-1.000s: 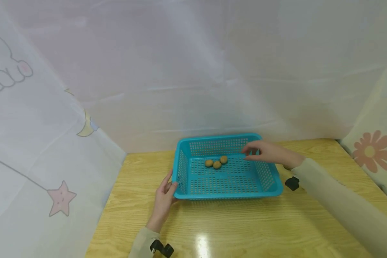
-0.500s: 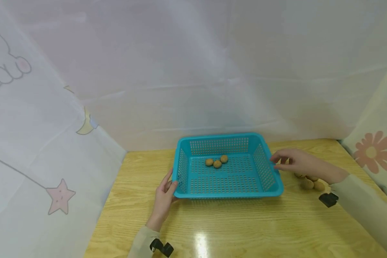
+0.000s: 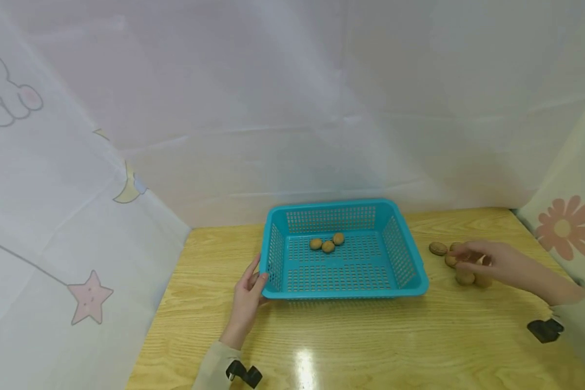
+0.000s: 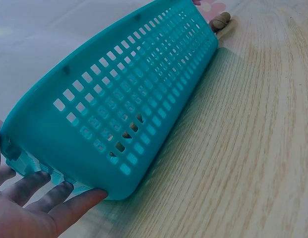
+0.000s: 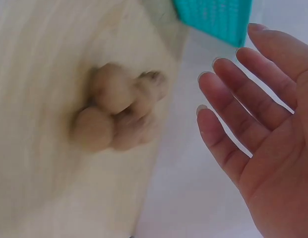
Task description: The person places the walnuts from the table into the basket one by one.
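A turquoise plastic basket [image 3: 336,295] with slotted walls stands on the table, three walnuts [image 3: 328,247] grouped on its floor. At its left end my left hand [image 3: 246,303] holds the basket, thumb at the rim and fingers against the outer wall. The left wrist view shows those fingers [image 4: 59,198] bent along the short side. Right of the basket, my right hand [image 3: 497,265] is over a cluster of several walnuts [image 3: 465,276], partly covering them. In the right wrist view the right hand [image 5: 263,119] has spread, relaxed fingers and an empty palm, beside the blurred walnuts [image 5: 111,99].
A wooden table [image 3: 351,346] carries everything. Behind it hangs a pale cloth backdrop [image 3: 292,108], and printed cloth sides with a star [image 3: 91,298] and a flower [image 3: 561,227] close off left and right. One walnut [image 3: 437,248] lies at the cluster's left edge.
My right hand has moved from over the basket's right part out to the right, down to the walnut cluster. The left hand, the basket and the three walnuts inside stay in place.
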A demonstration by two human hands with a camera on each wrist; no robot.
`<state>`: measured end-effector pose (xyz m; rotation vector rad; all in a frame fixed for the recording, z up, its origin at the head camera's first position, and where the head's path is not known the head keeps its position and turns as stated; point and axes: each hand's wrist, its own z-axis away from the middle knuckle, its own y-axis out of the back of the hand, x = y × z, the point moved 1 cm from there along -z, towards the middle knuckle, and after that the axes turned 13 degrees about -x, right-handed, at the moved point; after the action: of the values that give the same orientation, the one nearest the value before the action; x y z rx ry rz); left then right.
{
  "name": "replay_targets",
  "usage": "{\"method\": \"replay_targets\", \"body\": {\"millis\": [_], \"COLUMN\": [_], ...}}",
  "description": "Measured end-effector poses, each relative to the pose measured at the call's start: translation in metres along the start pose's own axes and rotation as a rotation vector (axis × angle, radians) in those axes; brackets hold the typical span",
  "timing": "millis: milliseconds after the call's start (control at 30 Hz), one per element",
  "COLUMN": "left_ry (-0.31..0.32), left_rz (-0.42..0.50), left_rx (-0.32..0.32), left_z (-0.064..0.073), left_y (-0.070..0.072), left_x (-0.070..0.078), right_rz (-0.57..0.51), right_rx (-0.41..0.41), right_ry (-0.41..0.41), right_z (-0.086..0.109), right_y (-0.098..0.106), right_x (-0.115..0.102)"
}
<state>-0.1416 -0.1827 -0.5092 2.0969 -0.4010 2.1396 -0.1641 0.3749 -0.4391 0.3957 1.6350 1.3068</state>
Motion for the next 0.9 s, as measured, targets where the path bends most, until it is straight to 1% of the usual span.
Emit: {"method": "replay_targets", "body": {"millis": [133, 233, 400, 567, 667, 767, 900], "left_ry": [-0.004, -0.001, 0.005, 0.005, 0.003, 0.001, 0.003], "left_rz": [0.002, -0.001, -0.012, -0.007, -0.006, -0.008, -0.008], "left_rx": [0.001, 0.006, 0.01, 0.006, 0.005, 0.006, 0.006], "left_z": [0.0, -0.001, 0.0, 0.0, -0.001, -0.001, 0.0], "left_y": [0.001, 0.002, 0.002, 0.002, 0.002, 0.001, 0.0], "left_x": [-0.001, -0.001, -0.001, -0.002, -0.002, -0.002, -0.002], "right_rz": [0.0, -0.001, -0.016, -0.029, -0.038, -0.043, -0.056], "right_rx": [0.001, -0.008, -0.027, -0.06, -0.072, -0.065, -0.084], "right_ry": [-0.04, -0.088, -0.169, -0.244, -0.245, -0.228, -0.242], "right_z": [0.017, 0.027, 0.039, 0.047, 0.049, 0.049, 0.05], "right_y": [-0.006, -0.011, -0.02, -0.025, -0.03, -0.034, -0.039], "right_x": [0.014, 0.024, 0.04, 0.05, 0.055, 0.06, 0.064]}}
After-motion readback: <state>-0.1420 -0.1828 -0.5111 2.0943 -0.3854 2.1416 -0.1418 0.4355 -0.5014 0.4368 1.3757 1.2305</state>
